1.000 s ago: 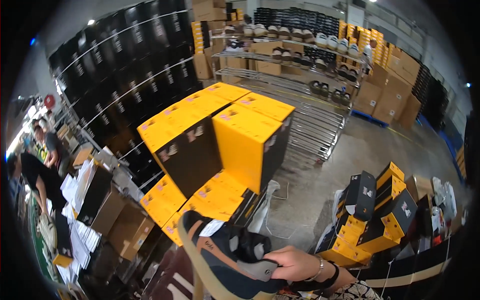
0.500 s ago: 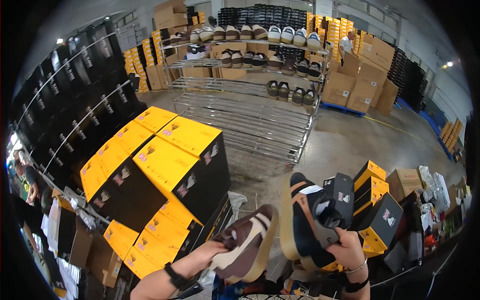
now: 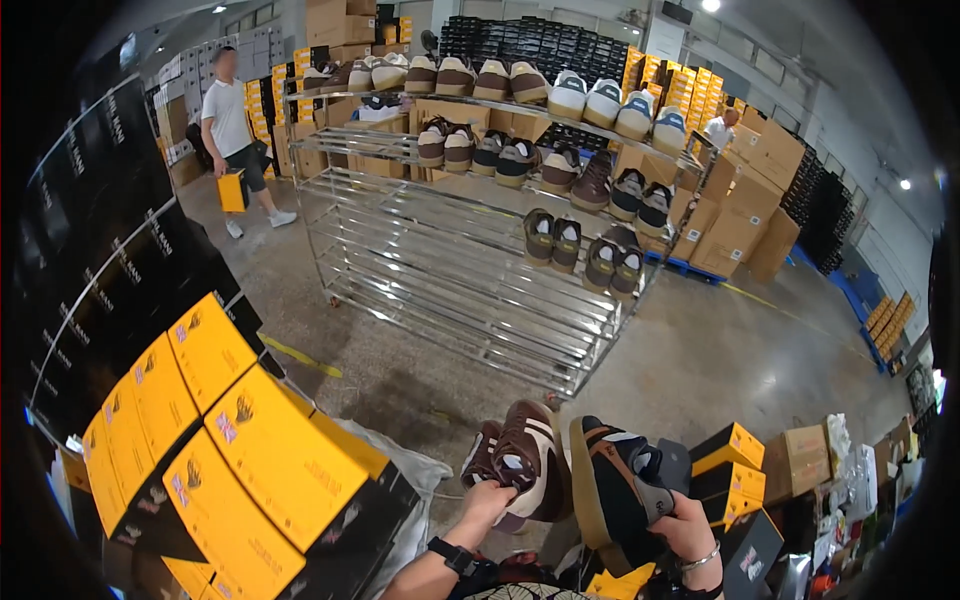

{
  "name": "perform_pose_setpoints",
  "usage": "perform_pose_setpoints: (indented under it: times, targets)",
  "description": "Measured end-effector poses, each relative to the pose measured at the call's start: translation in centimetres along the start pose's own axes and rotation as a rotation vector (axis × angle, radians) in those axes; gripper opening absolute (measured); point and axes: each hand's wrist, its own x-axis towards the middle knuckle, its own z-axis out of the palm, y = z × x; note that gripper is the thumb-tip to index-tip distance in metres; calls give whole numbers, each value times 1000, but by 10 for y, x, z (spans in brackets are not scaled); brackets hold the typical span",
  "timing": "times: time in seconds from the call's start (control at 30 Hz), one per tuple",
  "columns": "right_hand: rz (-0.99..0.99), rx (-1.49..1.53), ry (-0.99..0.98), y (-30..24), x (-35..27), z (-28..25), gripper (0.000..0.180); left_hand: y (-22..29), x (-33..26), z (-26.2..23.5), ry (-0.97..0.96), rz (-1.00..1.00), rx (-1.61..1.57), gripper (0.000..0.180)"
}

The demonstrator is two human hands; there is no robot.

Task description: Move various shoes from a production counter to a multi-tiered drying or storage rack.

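Grey concrete floor (image 3: 720, 350) spreads across the room, and on it stands a wide metal rack (image 3: 440, 205) whose upper shelves carry shoes. A tall wall of black boxes (image 3: 90, 210) rises at the left edge. In front of it, at the lower left, sits a stack of yellow-topped boxes (image 3: 285, 455) with black sides. Brown cardboard boxes (image 3: 745, 205) stand beyond the right end of the rack, near a person in a white top (image 3: 718, 130). Another person in a white shirt (image 3: 228, 115) is on the left side, carrying a yellow and black box (image 3: 232, 190). More yellow and black boxes (image 3: 735, 445) are piled at the lower right.

In front of the rack, two maroon shoes (image 3: 527, 445) with cream stripes are held up at the lower middle. The left hand (image 3: 487, 508) grips them by the openings — a black band (image 3: 455, 558) circles that wrist. Just beside them is a dark blue shoe (image 3: 608, 470) with a brown stripe and a tan sole, tilted, its heel pinched by the right hand (image 3: 688, 527) — a thin bracelet (image 3: 700, 558) rings that wrist.
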Motion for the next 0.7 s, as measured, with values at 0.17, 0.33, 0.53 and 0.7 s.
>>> perform_pose_setpoints:
  times: [0.17,0.33,0.53,0.7]
  targets:
    - [-55,-160,-169,-32,125,1,21,19,93,-22,140,-105,58,38]
    - [-648,-519,-335,-60,267,27,22,14,181,-59,444,-72,-226,33]
    - [-1153,-635,-361,-116,412,89,19,63,202,-135,708,3,-608,14]
    - [-1309,-631,-335,-157,514,153,12,131,242,-219,809,73,-544,13]
